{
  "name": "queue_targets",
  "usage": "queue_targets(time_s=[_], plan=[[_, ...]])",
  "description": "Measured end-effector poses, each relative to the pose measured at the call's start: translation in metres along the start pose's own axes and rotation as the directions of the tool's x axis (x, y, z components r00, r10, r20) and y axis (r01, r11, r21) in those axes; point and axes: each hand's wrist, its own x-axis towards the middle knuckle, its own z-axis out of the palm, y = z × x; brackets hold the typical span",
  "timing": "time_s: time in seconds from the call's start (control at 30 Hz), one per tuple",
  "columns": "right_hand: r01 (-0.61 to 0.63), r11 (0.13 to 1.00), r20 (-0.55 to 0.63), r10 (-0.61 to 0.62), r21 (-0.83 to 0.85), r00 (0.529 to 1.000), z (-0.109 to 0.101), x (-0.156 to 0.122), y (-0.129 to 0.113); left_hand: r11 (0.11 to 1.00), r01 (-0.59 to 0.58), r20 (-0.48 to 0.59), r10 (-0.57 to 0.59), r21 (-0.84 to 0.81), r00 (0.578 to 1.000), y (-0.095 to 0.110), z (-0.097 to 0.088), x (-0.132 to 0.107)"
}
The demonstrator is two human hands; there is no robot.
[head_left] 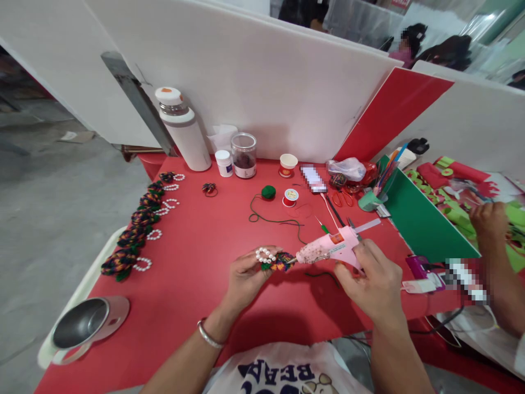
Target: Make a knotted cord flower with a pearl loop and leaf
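My left hand (249, 275) pinches a small multicoloured crocheted piece (283, 262) with a loop of white pearl beads (264, 254) on it. In my right hand (376, 282) is a pink hot glue gun (322, 249), gripped by its handle. Its nozzle points left and meets the right end of the crocheted piece; whether glue is coming out is too small to see. A dark green strand (322, 275) lies on the red table below the gun. Several similar crocheted pieces with pearl loops (143, 218) form a row along the table's left edge.
A metal mug (88, 325) stands front left. Along the back are a white flask (184, 137), a jar (244, 156), a paper cup (288, 165) and a phone (314, 179). Green yarn (268, 192), red thread (290, 197) and scissors (342, 198) lie mid-table. Another person's hand (490, 224) is at right.
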Motion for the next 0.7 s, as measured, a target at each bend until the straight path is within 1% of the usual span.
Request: queue_targets(time_s=[0.1,0.2,0.3,0.37,0.47,0.6,0.7], plan=[[-0.003,1.000,-0.009,0.003,0.007,1.000,0.000,0.000,0.000,1.000,-0.023,0.004,0.023,-0.014,1.000,0.000,0.000,0.001],[-0.006,1.000,-0.015,0.006,-0.003,1.000,0.002,0.000,0.000,0.999,-0.048,0.030,0.048,-0.012,0.998,0.000,0.001,0.001],[-0.004,1.000,-0.002,0.004,-0.014,1.000,0.006,0.000,-0.001,0.998,-0.059,0.053,0.059,-0.002,0.997,0.001,0.001,0.001],[-0.006,1.000,0.009,0.006,-0.016,1.000,0.008,0.000,-0.001,0.998,-0.056,0.048,0.056,0.004,0.997,0.002,0.002,0.001],[-0.015,1.000,0.004,0.015,-0.026,1.000,0.009,0.000,-0.001,1.000,-0.029,0.016,0.028,0.007,0.999,0.001,0.002,0.001],[-0.033,0.999,-0.014,0.033,-0.023,0.999,0.010,-0.002,0.001,0.998,0.051,-0.039,-0.052,-0.035,0.998,-0.004,0.000,0.000],[-0.012,1.000,-0.028,0.011,-0.013,1.000,0.009,-0.002,-0.002,0.994,0.089,-0.065,-0.093,-0.061,0.994,-0.008,-0.001,0.000]])
